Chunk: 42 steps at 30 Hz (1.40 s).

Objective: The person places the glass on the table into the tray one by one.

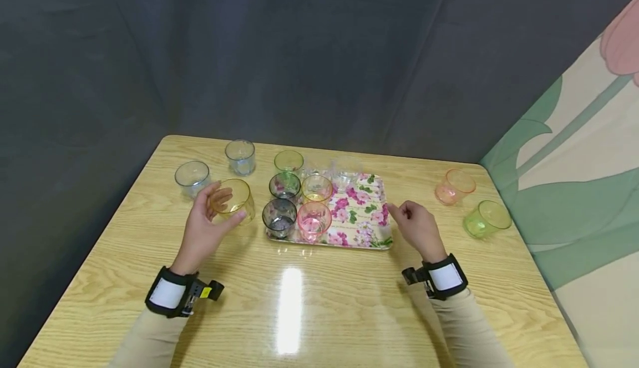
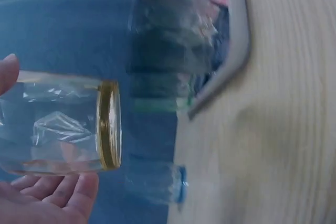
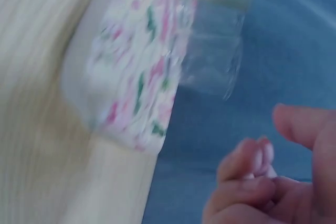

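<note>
My left hand (image 1: 206, 221) grips a clear yellow glass cup (image 1: 241, 201), thumb on one side and fingers on the other. In the left wrist view the same cup lies sideways between thumb and fingers, its amber rim showing. Beside the right edge of a floral tray (image 1: 363, 235) is my right hand (image 1: 416, 226), its fingers loosely bent around nothing. The left half of the tray bears a dark grey cup (image 1: 279, 221), a pink cup (image 1: 314, 223), another yellow cup (image 1: 317, 190), green cups (image 1: 285, 187) and clear cups (image 1: 346, 178) at the back.
Two bluish cups (image 1: 242, 160) stand at the back left of the wooden table (image 1: 339, 312). On the right are an orange-pink cup (image 1: 451, 190) and a yellow-green cup (image 1: 481, 223). A dark curtain (image 1: 309, 57) hangs behind the table.
</note>
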### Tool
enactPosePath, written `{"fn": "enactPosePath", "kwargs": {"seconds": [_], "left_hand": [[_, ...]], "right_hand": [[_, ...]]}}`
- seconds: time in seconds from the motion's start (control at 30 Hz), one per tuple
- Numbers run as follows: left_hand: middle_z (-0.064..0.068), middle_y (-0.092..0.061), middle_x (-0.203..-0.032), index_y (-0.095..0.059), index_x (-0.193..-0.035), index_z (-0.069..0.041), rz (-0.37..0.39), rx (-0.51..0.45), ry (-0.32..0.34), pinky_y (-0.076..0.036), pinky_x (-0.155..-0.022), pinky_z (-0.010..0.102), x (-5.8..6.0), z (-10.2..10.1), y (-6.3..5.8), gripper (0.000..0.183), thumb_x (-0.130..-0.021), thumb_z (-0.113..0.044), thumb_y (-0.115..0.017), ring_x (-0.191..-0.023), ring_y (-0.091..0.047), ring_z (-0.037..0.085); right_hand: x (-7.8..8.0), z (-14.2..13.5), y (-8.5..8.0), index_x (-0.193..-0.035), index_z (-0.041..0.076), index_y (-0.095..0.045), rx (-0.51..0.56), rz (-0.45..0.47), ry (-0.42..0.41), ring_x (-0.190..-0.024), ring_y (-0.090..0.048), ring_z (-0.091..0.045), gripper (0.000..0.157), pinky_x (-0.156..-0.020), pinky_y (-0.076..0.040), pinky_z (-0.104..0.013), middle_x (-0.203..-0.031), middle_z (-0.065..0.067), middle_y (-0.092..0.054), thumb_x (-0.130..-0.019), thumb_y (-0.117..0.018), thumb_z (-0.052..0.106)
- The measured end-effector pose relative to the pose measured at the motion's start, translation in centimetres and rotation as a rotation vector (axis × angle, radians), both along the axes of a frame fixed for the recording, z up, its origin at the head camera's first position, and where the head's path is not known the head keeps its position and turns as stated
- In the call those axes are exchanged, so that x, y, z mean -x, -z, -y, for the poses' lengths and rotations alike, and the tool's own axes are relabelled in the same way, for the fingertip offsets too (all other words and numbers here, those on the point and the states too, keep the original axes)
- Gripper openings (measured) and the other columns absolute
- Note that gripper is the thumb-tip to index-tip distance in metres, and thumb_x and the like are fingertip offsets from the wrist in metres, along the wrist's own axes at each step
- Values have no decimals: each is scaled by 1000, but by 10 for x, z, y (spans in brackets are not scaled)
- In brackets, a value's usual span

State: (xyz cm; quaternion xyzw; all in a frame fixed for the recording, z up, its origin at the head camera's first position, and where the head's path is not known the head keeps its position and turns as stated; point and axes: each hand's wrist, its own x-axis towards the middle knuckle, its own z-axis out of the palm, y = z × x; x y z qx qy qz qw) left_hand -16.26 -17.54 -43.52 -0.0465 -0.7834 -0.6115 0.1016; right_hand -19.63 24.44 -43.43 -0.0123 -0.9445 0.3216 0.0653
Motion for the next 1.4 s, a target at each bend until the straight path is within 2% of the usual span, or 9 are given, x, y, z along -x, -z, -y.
{"fn": "enactPosePath", "kwargs": {"seconds": [0.27, 0.43, 0.57, 0.67, 0.73, 0.83, 1.0, 1.2, 1.4], "left_hand": [[13, -49, -130, -33, -129, -4, -65, -66, 139, -32, -101, 48, -12, -24, -14, 65, -78, -16, -71, -118, -44, 24], [13, -49, -132, -34, -130, -7, -33, -83, 200, -28, -105, 50, -18, -40, -22, 66, -77, -17, -72, -121, -43, 19], [9, -50, -134, -37, -130, -11, -20, -109, 243, -24, -107, 53, -24, -54, -27, 66, -76, -16, -74, -122, -44, 18], [8, -48, -135, -39, -131, -13, -39, -126, 293, -27, -106, 54, -29, -69, -30, 68, -74, -13, -75, -122, -43, 19], [7, -45, -135, -40, -132, -13, -50, -130, 335, -30, -105, 53, -32, -80, -32, 70, -72, -13, -76, -122, -42, 19], [6, -42, -135, -39, -135, -12, -56, -143, 405, -35, -103, 45, -36, -99, -35, 75, -70, -13, -77, -122, -41, 19], [12, -38, -138, -37, -137, -3, -61, -196, 486, -38, -102, 37, -42, -119, -45, 80, -68, -7, -77, -124, -40, 22], [20, -39, -139, -33, -138, 3, -49, -169, 466, -34, -103, 48, -49, -119, -55, 82, -68, -2, -75, -123, -41, 27], [18, -49, -120, -39, -134, 0, -25, -102, 367, -41, -90, 54, -48, -114, -55, 78, -66, -9, -77, -108, -47, 29]], "right_hand": [[0, 22, -8, -79, 5, -55, 143, -97, -10, -54, -42, -21, 45, -44, -32, -29, -67, -8, -50, -94, -43, 46], [-3, 35, -13, -91, 4, -55, 219, -130, -93, -64, -46, -22, 42, -51, -37, -32, -79, -13, -54, -96, -40, 43], [-13, 54, -21, -107, 2, -51, 352, -151, -221, -78, -46, -22, 35, -63, -40, -35, -96, -12, -52, -99, -37, 32], [-21, 73, -29, -121, -2, -44, 529, -171, -352, -99, -48, -24, 35, -83, -43, -42, -114, -14, -49, -101, -32, 24], [-26, 85, -34, -131, -3, -37, 631, -174, -452, -117, -42, -27, 41, -100, -36, -48, -130, -16, -42, -102, -26, 24], [-34, 103, -40, -141, -3, -24, 750, -137, -595, -132, -26, -32, 58, -109, -22, -53, -145, -18, -27, -101, -16, 38], [-44, 120, -42, -148, 2, -7, 852, -22, -744, -136, -16, -34, 75, -108, -16, -59, -151, -19, -14, -95, -4, 56], [-52, 118, -40, -148, 6, -8, 892, 95, -790, -136, -19, -34, 74, -107, -11, -63, -151, -25, -17, -94, -3, 57], [-55, 111, -41, -147, 4, -12, 857, 140, -837, -135, -21, -34, 76, -106, -12, -65, -151, -24, -17, -94, -11, 59]]}}
